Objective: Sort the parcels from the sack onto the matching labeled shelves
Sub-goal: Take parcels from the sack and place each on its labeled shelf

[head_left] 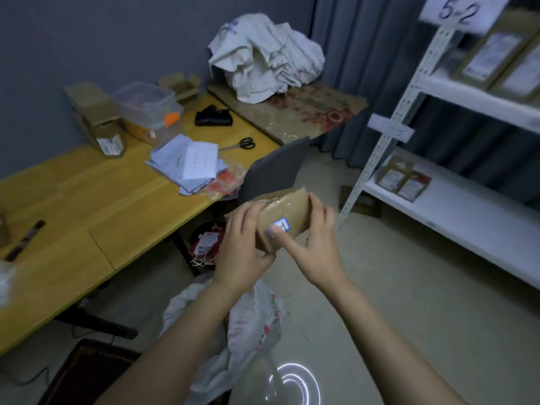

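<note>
So the person has a brown parcel (292, 209) up in front of them with both hands, in the middle of the view, right above the white sack (254, 325) slumped open on the near floor. My guess is it's held there, and not on its way to the rack, so they can read it before choosing a spot.

The left hand (242, 247) is wrapped around the near-left end, fingers curled over the top, and seems to carry most of the weight. The right hand (317, 247) hooks its fingers over the far-right end, with its thumb lying across the little white label (283, 224). It's probably flattening or tilting the label so it's legible. I can't make out what's written on it.

The white shelf rack (467, 226) is off to the right, well apart from the hands. It has a "5-2" sign (458, 11) at the top, plus a smaller tag (390, 128) lower on the post that's too blurry to read. A few brown parcels (404, 181) stand on its lower shelf.

The yellow table (102, 200) on the left holds papers, scissors and boxes, none of it in use right now.

Next up, I'd say: match the label to a shelf tag.
</note>
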